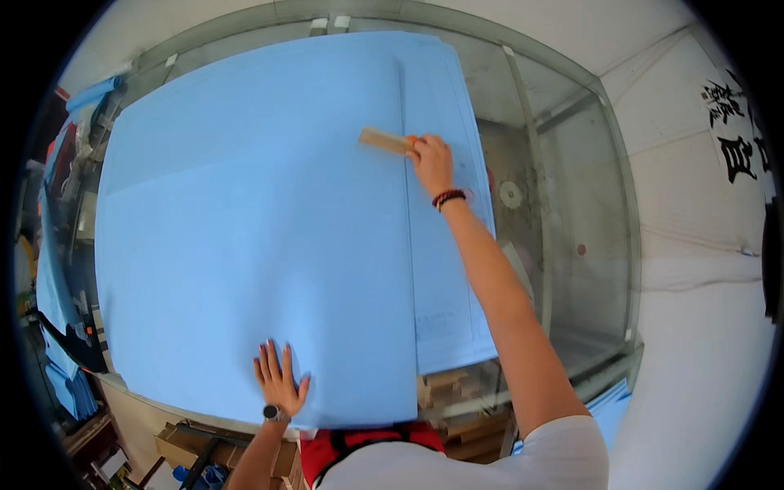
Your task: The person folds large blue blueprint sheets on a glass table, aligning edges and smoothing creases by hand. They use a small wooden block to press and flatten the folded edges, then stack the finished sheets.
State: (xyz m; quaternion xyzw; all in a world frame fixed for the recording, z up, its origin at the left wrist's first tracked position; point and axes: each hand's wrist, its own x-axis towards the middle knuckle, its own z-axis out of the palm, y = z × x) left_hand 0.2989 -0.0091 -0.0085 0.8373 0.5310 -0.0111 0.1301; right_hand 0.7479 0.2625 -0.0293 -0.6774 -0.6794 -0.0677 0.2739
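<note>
A large light-blue sheet [257, 214] lies spread on a glass-topped table [588, 184], over another blue sheet [447, 275] that shows along its right side. My left hand [280, 383] rests flat with spread fingers near the front edge of the upper sheet. Towards the far right part, my right hand [433, 160] grips the end of a flat tan brush or scraper [384, 141], with something orange at my fingers. The tool reaches left across the upper sheet's right edge; whether it touches the sheet cannot be told.
Folded blue material [55, 257] and mixed items crowd the left side. Beneath the glass at right shows a white disc [511, 195]. Cardboard boxes [177, 444] stand below the front edge at left. A white wall [698, 318] rises at right.
</note>
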